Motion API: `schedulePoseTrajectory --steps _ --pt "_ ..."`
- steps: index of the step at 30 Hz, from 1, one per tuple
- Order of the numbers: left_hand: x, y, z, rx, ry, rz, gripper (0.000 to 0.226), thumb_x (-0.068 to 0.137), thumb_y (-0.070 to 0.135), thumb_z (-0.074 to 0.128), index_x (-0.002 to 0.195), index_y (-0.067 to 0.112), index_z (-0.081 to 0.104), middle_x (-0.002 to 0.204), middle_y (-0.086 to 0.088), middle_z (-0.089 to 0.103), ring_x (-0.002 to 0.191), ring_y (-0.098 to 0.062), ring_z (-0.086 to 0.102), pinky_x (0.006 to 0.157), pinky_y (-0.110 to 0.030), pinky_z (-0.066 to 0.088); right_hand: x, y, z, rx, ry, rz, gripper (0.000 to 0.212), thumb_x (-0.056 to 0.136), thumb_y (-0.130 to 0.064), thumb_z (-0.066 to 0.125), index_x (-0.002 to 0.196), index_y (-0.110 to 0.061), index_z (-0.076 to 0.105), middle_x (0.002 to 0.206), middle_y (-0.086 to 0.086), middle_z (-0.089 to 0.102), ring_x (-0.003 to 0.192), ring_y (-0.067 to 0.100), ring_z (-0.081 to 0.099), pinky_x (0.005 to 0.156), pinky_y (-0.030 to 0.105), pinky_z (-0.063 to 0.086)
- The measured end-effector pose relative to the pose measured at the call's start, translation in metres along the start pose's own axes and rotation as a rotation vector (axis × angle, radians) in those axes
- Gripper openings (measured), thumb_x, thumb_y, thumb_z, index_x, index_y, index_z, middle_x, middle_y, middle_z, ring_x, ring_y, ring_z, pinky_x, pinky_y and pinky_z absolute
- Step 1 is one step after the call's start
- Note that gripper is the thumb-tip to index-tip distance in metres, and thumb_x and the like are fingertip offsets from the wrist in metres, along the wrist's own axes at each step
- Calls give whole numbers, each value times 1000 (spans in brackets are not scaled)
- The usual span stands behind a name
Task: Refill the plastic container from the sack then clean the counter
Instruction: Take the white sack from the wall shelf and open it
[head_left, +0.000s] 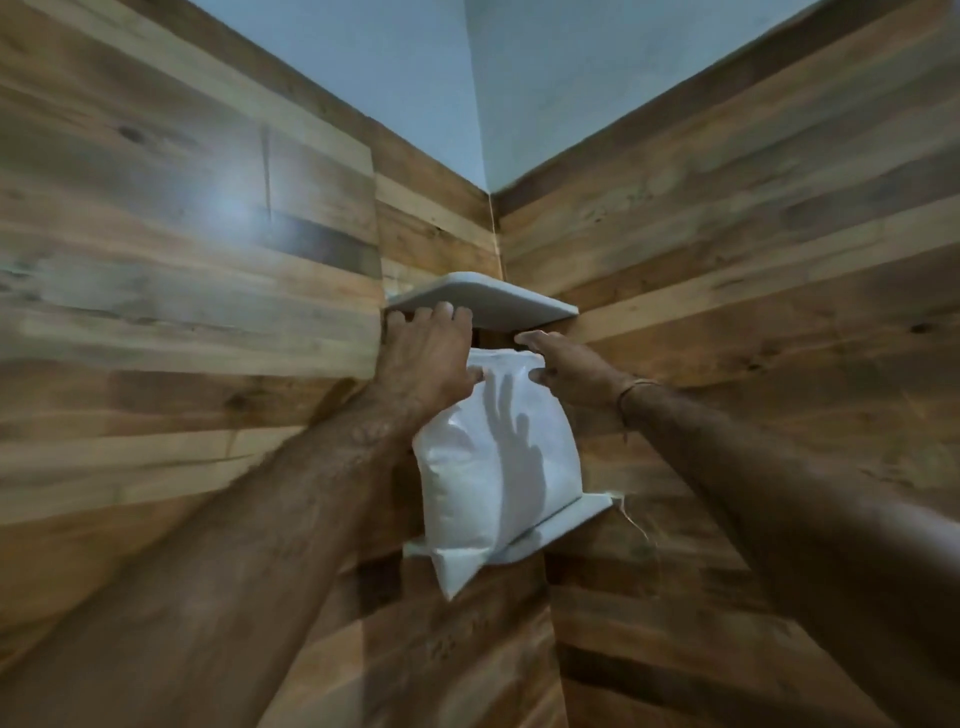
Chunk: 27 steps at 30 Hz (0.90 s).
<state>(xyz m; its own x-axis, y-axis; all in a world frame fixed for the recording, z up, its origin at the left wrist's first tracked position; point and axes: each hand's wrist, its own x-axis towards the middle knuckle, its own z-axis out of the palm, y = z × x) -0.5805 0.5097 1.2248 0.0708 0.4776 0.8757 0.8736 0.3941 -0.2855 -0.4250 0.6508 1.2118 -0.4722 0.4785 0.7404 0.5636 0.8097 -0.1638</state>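
A white sack (483, 467) stands upright on the lower white corner shelf (582, 512), with its bottom corner hanging over the shelf's front edge. My left hand (426, 358) holds the sack's upper left corner. Its thumb lies on the front of the sack, and its fingers reach up to the edge of the upper shelf (483, 301). My right hand (566, 366) pinches the upper right corner, thumb in front and fingers behind the top edge. The plastic container is not in view.
Both shelves sit in a corner where two wood-plank walls (182, 291) meet, under a pale ceiling (467, 78). The upper shelf hangs close above the sack's top. Loose threads dangle from the lower shelf's right end.
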Motion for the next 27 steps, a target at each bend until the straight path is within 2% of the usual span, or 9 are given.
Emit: schedulePoseTrajectory --steps 4,7,8,12,15,17,20,23,27 --pt "18 -10 21 107 -10 40 46 93 56 64 117 17 68 104 -2 72 95 -20 68 88 -38 58 49 0 22 -103 -59 -33 68 97 -6 60 158 -18 33 155 12 46 138 32 48 112 38 42" --pt "13 -16 26 61 19 86 39 95 52 64 108 16 71 95 -2 71 89 -19 67 85 -37 58 64 2 24 -122 -127 0 65 97 -3 57 157 -19 36 135 0 49 117 29 58 81 33 55" --pt "11 -19 28 21 18 104 38 94 52 65 107 16 70 94 -1 70 88 -18 66 82 -36 56 65 6 22 -135 -150 22 57 98 -5 58 151 -17 43 127 1 49 113 29 59 76 34 56" --pt "2 -25 28 -136 0 132 39 92 56 66 103 18 68 90 2 65 85 -16 62 72 -32 44 50 23 11 -235 -182 46 23 96 -25 68 116 -14 67 115 12 69 103 32 66 89 45 57" --pt "-3 -16 15 -219 34 142 39 92 56 66 104 19 70 95 1 70 87 -16 64 74 -31 46 21 25 -12 -369 -111 59 19 97 -38 65 94 -20 69 92 4 68 82 23 66 66 31 47" --pt "-5 -23 15 -238 54 124 40 92 57 65 106 20 71 99 -1 73 89 -17 67 78 -32 49 14 21 -21 -425 -45 50 27 99 -44 61 79 -26 63 72 -4 63 64 18 66 52 24 40" --pt "-10 -28 5 -271 83 107 43 93 59 62 104 19 72 99 -3 75 87 -18 65 77 -31 44 -13 18 -49 -451 40 53 27 95 -54 63 80 -32 61 61 -12 54 52 12 61 47 21 36" --pt "-22 -4 -27 -326 97 104 48 92 63 59 101 18 73 97 -4 75 91 -23 68 77 -32 45 -62 27 -96 -445 150 89 50 85 -67 65 64 -23 55 59 -7 55 56 19 60 49 24 35" --pt "-44 47 -66 -358 105 127 60 84 81 42 81 25 62 81 -4 71 81 -27 68 74 -40 56 -135 44 -144 -441 191 85 55 81 -72 66 72 -18 63 65 1 58 62 26 55 51 29 34"
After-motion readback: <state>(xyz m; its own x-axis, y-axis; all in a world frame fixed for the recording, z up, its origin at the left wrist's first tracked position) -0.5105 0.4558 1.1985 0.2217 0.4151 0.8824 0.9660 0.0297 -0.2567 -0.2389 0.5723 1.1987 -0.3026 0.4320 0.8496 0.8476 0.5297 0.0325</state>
